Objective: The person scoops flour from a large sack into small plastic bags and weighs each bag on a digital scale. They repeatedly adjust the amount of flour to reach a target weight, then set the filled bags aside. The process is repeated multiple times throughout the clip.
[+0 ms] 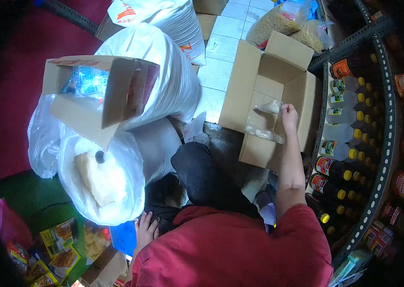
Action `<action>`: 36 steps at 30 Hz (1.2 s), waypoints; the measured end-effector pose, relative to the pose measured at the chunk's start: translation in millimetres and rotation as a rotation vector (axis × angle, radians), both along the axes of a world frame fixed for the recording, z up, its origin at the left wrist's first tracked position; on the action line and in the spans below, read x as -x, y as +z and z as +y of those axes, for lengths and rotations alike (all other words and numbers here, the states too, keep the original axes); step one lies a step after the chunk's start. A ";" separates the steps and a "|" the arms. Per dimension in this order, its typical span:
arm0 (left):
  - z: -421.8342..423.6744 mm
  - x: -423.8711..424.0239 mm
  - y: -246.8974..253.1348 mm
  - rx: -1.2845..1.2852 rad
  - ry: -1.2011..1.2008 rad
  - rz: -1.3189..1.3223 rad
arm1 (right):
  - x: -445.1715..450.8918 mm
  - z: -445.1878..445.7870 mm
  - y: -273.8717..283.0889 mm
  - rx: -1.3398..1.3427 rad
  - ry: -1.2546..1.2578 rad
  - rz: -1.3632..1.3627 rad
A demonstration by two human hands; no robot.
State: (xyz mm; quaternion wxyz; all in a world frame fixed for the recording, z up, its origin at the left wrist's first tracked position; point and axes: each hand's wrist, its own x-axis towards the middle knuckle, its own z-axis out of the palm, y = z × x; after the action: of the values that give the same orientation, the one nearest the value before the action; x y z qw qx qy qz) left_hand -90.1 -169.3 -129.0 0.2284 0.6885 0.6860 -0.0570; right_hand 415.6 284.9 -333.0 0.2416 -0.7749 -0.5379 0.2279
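Note:
My right hand pinches the edge of a clear plastic bag over an open cardboard box. Similar clear plastic lies lower in the box, against its near wall; whether it belongs to the same bag I cannot tell. The box's flaps are spread outward. Down by my dark trousers, my left hand rests with its fingers slightly apart, holding nothing. Close to it are a blue object and an open sack lined with clear plastic, with a pale block or powdery mass inside.
Large white sacks stand ahead to the left, and a smaller carton holding blue-printed packets leans on them. Shelves at right carry rows of yellow-capped bottles behind a slotted metal post. Bags of brownish pieces lie beyond the box.

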 end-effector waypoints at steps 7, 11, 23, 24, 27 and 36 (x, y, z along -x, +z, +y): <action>12.8 -19.0 -20.6 0.027 0.125 0.138 | -16.0 3.1 -47.9 0.125 0.045 -0.117; 35.4 -19.6 -7.4 0.074 0.154 0.106 | -39.9 -5.8 -66.0 0.139 0.043 -0.152; 39.8 -20.7 -10.3 0.024 0.194 0.135 | -11.4 -45.8 -49.0 0.807 0.396 -0.597; 40.3 -21.3 -12.0 0.016 0.204 0.135 | -13.2 -44.4 -50.1 0.776 0.365 -0.580; 34.4 -22.7 -18.0 -0.016 0.224 0.133 | -16.7 -44.3 -49.2 0.771 0.339 -0.592; 31.9 -22.8 -18.2 -0.140 0.206 0.144 | 1.6 -50.2 -30.1 0.809 0.252 -0.558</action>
State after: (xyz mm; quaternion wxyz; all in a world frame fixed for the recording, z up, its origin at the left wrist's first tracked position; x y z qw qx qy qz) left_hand -67.3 -137.4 -147.2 0.1347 0.6226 0.7701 -0.0346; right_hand 413.9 234.7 -363.1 -0.2603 -0.7669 -0.5397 0.2298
